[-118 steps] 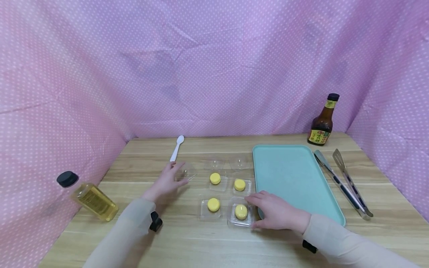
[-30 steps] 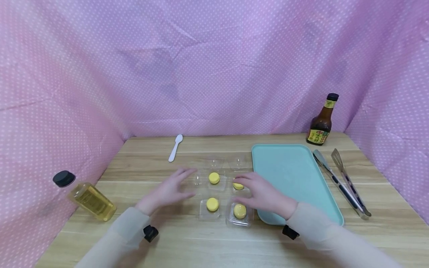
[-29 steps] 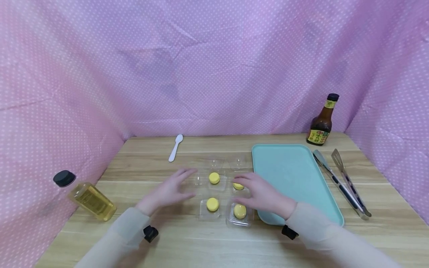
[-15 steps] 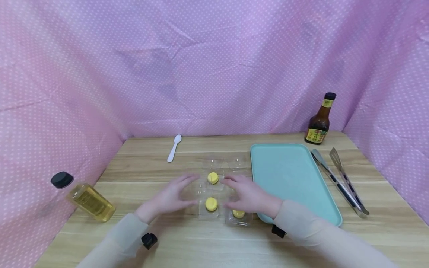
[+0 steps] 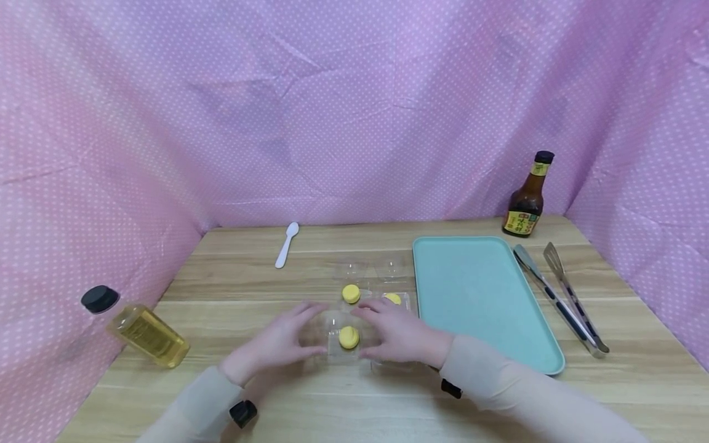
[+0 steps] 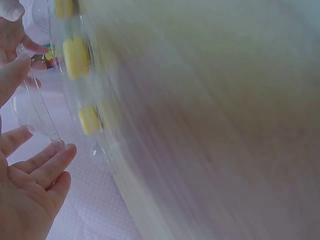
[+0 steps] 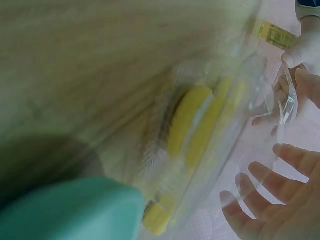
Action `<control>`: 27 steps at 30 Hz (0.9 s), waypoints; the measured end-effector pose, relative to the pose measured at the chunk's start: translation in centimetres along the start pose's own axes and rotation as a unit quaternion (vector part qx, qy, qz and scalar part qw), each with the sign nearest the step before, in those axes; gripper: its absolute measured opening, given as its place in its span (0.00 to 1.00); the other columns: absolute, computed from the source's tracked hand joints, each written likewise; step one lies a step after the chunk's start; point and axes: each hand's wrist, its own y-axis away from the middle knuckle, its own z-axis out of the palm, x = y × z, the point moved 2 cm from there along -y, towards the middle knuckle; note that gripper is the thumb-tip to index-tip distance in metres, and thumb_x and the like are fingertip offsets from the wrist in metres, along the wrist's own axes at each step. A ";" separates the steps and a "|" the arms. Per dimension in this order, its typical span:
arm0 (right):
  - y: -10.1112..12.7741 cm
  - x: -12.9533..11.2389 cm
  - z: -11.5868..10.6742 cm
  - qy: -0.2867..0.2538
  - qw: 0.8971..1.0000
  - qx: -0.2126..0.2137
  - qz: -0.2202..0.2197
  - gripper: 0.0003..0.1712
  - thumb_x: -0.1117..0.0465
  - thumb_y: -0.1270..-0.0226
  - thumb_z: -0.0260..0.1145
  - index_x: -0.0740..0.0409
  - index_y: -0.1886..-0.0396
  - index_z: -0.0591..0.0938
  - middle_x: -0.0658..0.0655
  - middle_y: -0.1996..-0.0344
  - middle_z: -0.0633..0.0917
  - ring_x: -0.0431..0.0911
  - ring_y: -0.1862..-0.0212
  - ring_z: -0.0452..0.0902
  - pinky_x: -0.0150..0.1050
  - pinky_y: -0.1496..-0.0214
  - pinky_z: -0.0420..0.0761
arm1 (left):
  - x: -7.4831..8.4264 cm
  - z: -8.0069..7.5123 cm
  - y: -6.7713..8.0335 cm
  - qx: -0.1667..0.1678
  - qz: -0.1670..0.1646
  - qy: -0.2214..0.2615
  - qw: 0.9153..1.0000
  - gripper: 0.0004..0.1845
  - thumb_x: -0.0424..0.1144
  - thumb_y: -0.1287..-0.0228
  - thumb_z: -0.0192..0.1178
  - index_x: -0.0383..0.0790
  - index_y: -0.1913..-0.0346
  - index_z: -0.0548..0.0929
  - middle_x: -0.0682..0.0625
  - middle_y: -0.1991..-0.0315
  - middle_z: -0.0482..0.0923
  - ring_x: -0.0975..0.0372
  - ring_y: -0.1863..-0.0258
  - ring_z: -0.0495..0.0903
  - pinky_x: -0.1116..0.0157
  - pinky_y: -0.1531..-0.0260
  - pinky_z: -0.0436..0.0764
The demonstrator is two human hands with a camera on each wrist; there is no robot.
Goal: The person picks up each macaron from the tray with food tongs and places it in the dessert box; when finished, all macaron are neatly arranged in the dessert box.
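Observation:
In the head view, my left hand [image 5: 279,341] and right hand [image 5: 401,335] face each other over the front left yellow macaron [image 5: 349,338]. Between them they hold a clear plastic lid [image 6: 37,112] by its edges, thumbs and fingertips on opposite sides, as both wrist views show. That macaron sits on a clear plastic base [image 5: 340,357] under the lid; whether the lid touches the base I cannot tell. A second macaron [image 5: 351,293] lies behind it, a third macaron [image 5: 392,298] at the back right. My right hand hides the front right macaron in the head view.
Two clear lids, one left [image 5: 351,269] and one right [image 5: 390,267], lie behind the macarons. To the right are a turquoise tray [image 5: 482,295], tongs [image 5: 554,295] and a dark sauce bottle [image 5: 525,206]. An oil bottle [image 5: 149,335] stands left; a white spoon [image 5: 287,245] lies at the back.
Earlier my left hand was by the lid at the left and my right hand by the front right macaron. Both have come together over the front left macaron, carrying the lid there.

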 end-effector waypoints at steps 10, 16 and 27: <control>-0.2 -0.4 0.7 0.053 0.998 -0.014 -0.014 0.40 0.43 0.46 0.70 0.56 0.36 0.73 0.55 0.42 0.77 0.52 0.40 0.71 0.49 0.41 0.76 | 0.7 0.7 0.2 -0.037 -0.004 -0.005 0.999 0.41 0.48 0.48 0.70 0.39 0.32 0.66 0.40 0.36 0.68 0.47 0.39 0.71 0.48 0.40 0.72; -0.3 -0.4 1.0 0.061 0.998 -0.022 -0.005 0.38 0.43 0.46 0.70 0.56 0.38 0.74 0.55 0.42 0.77 0.51 0.40 0.71 0.49 0.41 0.76 | 0.9 1.0 0.3 -0.041 0.013 -0.021 0.999 0.40 0.49 0.48 0.69 0.39 0.33 0.67 0.41 0.39 0.70 0.50 0.42 0.73 0.51 0.41 0.74; -0.3 -0.4 1.4 0.067 0.997 -0.026 0.000 0.35 0.46 0.46 0.70 0.57 0.40 0.76 0.56 0.43 0.77 0.51 0.40 0.71 0.49 0.39 0.74 | 1.3 1.4 0.2 -0.035 0.031 -0.042 0.998 0.40 0.50 0.48 0.69 0.38 0.34 0.68 0.44 0.41 0.72 0.53 0.45 0.75 0.53 0.44 0.76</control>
